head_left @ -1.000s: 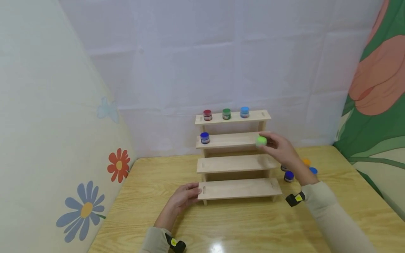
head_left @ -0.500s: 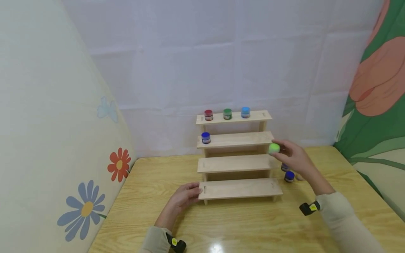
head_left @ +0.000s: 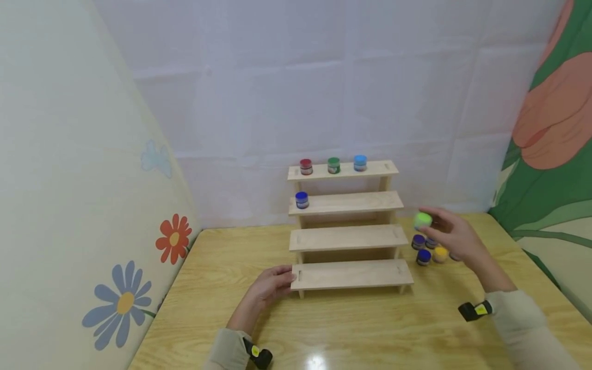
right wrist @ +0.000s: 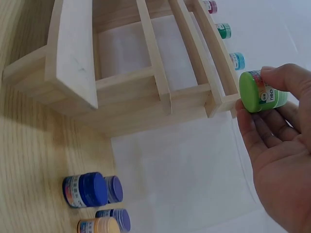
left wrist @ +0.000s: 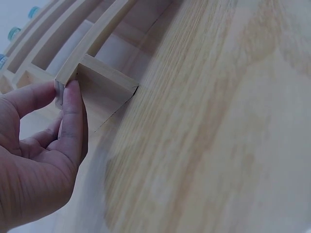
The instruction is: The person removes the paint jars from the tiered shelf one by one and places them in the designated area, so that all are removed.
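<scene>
My right hand (head_left: 455,239) pinches a light green paint jar (right wrist: 262,92) between thumb and fingers. It holds the jar in the air, to the right of a four-step wooden rack (head_left: 351,275). My left hand (left wrist: 43,141) pinches the left end of the rack's lowest shelf between thumb and forefinger. Along the top shelf stand a red paint jar (head_left: 306,167), a green paint jar (head_left: 334,165) and a light blue paint jar (head_left: 360,163). One dark blue paint jar (head_left: 302,200) sits at the left end of the second shelf.
On the table right of the rack several paint jars stand close together, among them a blue jar (right wrist: 87,189) and a yellow-orange jar (head_left: 440,254). My right hand partly covers this group in the head view. A white cloth (head_left: 277,92) hangs behind the rack.
My right hand has carried the light green paint jar rightward and down, from in front of the second shelf to over the jars on the table. The left hand stays at the rack.
</scene>
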### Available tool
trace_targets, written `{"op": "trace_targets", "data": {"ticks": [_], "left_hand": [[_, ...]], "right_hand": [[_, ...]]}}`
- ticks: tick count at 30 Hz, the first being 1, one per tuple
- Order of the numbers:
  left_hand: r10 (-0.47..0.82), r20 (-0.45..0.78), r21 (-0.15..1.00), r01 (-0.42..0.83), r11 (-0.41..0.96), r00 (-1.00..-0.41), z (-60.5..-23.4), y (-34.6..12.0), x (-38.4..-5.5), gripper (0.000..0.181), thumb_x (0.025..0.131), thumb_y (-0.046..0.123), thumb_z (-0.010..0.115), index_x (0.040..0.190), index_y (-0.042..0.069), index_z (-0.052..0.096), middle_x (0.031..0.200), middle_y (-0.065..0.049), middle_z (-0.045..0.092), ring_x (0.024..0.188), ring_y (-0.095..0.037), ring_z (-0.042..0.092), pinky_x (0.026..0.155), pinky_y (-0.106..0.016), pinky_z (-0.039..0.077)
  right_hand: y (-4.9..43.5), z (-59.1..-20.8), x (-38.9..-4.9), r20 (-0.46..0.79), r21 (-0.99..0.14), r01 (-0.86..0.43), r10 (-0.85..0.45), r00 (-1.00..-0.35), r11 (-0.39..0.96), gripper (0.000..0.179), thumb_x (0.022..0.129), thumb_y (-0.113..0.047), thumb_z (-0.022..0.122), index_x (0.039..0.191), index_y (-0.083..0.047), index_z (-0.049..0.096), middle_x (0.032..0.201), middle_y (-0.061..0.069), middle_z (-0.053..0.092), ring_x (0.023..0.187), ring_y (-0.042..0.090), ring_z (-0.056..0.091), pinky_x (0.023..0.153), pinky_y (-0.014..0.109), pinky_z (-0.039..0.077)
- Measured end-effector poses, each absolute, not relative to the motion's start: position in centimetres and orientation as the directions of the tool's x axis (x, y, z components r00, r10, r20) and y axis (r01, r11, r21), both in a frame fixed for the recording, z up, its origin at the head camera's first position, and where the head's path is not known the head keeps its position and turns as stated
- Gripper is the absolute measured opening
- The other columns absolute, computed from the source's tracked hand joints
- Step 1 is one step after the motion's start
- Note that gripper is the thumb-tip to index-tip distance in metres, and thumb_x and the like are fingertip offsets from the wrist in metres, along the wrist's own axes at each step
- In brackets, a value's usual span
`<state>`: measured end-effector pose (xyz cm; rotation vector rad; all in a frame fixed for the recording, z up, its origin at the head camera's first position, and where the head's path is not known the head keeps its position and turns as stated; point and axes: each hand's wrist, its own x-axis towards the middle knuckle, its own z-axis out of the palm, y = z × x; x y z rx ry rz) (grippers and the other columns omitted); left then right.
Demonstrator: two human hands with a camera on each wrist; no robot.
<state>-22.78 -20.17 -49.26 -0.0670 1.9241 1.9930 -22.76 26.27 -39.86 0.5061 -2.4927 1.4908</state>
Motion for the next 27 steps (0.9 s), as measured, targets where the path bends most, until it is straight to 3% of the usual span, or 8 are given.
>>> {"op": "trace_targets", "data": {"ticks": [5, 27], "left_hand": [[0.247, -0.278, 0.958, -0.287, -0.003, -0.928, -49.2, -20.2, -22.9, 0.057, 0.098, 0.009, 0.065, 0.146, -0.013, 0.042, 0.116, -0.010, 0.069, 0.092, -0.013, 0.069, 0.076, -0.025, 0.058], [0.229, -0.277, 0.959, -0.284, 0.004, -0.933, -48.7, -20.1, -22.3, 0.057, 0.098, 0.008, 0.065, 0.145, -0.013, 0.042, 0.118, -0.013, 0.067, 0.092, -0.014, 0.069, 0.076, -0.025, 0.058]], "right_hand": [[27.3, -40.1, -22.0, 0.319, -0.826, -0.370, -0.188, -0.929, 0.425, 0.055, 0.101, -0.019, 0.065, 0.150, -0.001, 0.046, 0.121, -0.023, 0.057, 0.106, -0.011, 0.058, 0.081, 0.016, 0.054], [29.3, -43.6, -20.3, 0.319, -0.829, -0.378, -0.207, -0.925, 0.413, 0.051, 0.101, -0.011, 0.063, 0.145, 0.009, 0.046, 0.122, -0.029, 0.053, 0.107, -0.014, 0.055, 0.083, 0.013, 0.052]]}}
